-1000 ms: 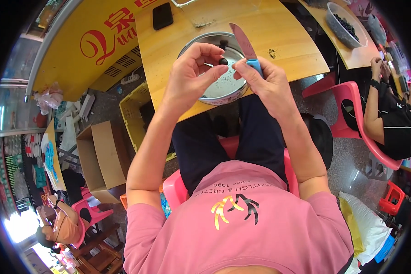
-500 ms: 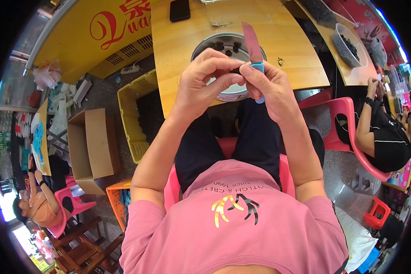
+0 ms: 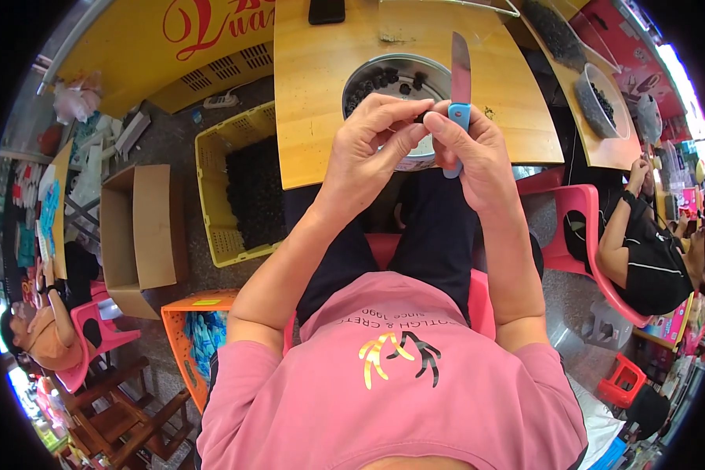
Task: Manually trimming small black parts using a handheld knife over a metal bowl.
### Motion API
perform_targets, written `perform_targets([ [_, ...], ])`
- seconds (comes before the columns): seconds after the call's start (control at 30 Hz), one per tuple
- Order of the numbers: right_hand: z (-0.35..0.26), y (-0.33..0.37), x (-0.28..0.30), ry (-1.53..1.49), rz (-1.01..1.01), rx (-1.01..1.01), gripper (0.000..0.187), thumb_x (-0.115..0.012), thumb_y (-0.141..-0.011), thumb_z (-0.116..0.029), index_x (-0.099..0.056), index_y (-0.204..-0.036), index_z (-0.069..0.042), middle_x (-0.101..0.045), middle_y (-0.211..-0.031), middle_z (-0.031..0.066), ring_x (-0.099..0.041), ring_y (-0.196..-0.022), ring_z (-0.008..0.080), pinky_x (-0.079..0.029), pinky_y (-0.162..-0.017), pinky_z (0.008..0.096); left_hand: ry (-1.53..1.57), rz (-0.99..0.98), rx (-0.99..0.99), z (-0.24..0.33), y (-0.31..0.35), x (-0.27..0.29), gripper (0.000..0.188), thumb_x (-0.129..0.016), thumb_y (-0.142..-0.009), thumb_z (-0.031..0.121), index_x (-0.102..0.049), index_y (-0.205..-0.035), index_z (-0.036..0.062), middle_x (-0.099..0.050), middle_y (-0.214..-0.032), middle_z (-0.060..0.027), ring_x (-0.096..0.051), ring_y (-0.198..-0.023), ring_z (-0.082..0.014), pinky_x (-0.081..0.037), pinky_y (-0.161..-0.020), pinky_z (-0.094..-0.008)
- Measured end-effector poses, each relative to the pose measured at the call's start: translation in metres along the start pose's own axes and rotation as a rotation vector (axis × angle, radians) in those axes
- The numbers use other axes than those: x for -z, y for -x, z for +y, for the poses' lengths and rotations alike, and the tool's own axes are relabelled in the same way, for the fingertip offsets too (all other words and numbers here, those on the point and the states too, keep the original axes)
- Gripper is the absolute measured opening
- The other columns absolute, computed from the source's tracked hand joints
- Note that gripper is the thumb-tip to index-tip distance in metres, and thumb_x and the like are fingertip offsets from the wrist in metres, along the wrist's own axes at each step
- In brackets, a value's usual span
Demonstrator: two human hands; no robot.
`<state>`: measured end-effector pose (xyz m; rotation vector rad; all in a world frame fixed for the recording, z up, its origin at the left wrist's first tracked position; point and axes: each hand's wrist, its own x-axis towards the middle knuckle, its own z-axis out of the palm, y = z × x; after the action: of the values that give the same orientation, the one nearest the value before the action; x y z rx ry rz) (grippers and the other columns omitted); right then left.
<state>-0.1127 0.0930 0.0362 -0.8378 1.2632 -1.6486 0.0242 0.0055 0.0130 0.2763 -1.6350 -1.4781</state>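
A knife (image 3: 461,70) with a blue handle is gripped in my right hand (image 3: 478,149), its blade pointing up and away from me. Thumb and fingertips of my left hand (image 3: 368,149) pinch a small dark piece (image 3: 421,117), partly hidden between the two hands; its kind cannot be made out. My right thumb lies against the same piece. Beneath and beyond the hands, a round metal bowl (image 3: 358,77) stands on the wooden table and holds several small dark lumps (image 3: 385,77).
Left of the wooden table (image 3: 305,117) stands a yellow crate (image 3: 211,200) full of dark pieces, with a cardboard box (image 3: 155,227) beside it. An orange crate (image 3: 176,337) is near my left elbow. A person sits on a pink chair (image 3: 591,243) at right; another person sits far left.
The whole view has shifted slightly. Both hands appear further right, still together, and the knife blade now stands more upright. More of the metal bowl's contents shows.
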Motion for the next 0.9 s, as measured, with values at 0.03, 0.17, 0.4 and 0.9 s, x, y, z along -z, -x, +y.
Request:
perform_targets([
  [0.03,0.0007,0.0001,0.0023,0.005,-0.004,-0.004,0.018,-0.07,-0.089,-0.019,-0.065,-0.099,-0.005,-0.055,-0.068,-0.0046,-0.045,-0.054,0.0026,-0.035,-0.049,0.0188,0.064,-0.004,0.052,-0.0003,0.001,0.0006,0.026,-0.065,-0.088,-0.002,-0.066,-0.113,0.002,-0.058,-0.105,-0.0052,-0.061,-0.094,-0.0118,-0.051,-0.079,-0.0231],
  [0.17,0.001,-0.0002,0.0062,-0.062,-0.079,-0.063,0.016,-0.069,-0.089,-0.017,-0.065,-0.099,-0.006,-0.057,-0.07,-0.0039,-0.046,-0.054,0.0028,-0.037,-0.049,0.0192,0.236,0.042,0.184,-0.0011,0.0054,-0.001,0.022,-0.063,-0.089,-0.002,-0.065,-0.111,-0.0017,-0.06,-0.107,-0.0055,-0.063,-0.095,-0.012,-0.052,-0.077,-0.0226],
  [0.4,0.0029,-0.0009,0.0033,-0.042,-0.027,-0.041,0.014,-0.065,-0.092,-0.018,-0.066,-0.097,-0.005,-0.058,-0.07,-0.0036,-0.045,-0.054,0.0024,-0.037,-0.05,0.0193,0.209,0.073,0.225,0.0009,0.0075,-0.0007,0.02,-0.065,-0.089,0.0,-0.065,-0.108,-0.0032,-0.066,-0.099,-0.0064,-0.064,-0.082,-0.0098,-0.053,-0.068,-0.0212],
  [0.9,0.0075,0.004,0.0029,0.539,0.055,0.41,0.021,-0.065,-0.093,-0.017,-0.064,-0.1,0.003,-0.062,-0.081,0.0024,-0.056,-0.072,0.0086,-0.045,-0.061,0.0241,0.338,0.09,0.355,-0.0061,0.0078,0.0036,0.019,-0.071,-0.087,0.009,-0.066,-0.102,-0.0011,-0.068,-0.089,-0.0044,-0.06,-0.071,-0.0065,-0.05,-0.064,-0.0203],
])
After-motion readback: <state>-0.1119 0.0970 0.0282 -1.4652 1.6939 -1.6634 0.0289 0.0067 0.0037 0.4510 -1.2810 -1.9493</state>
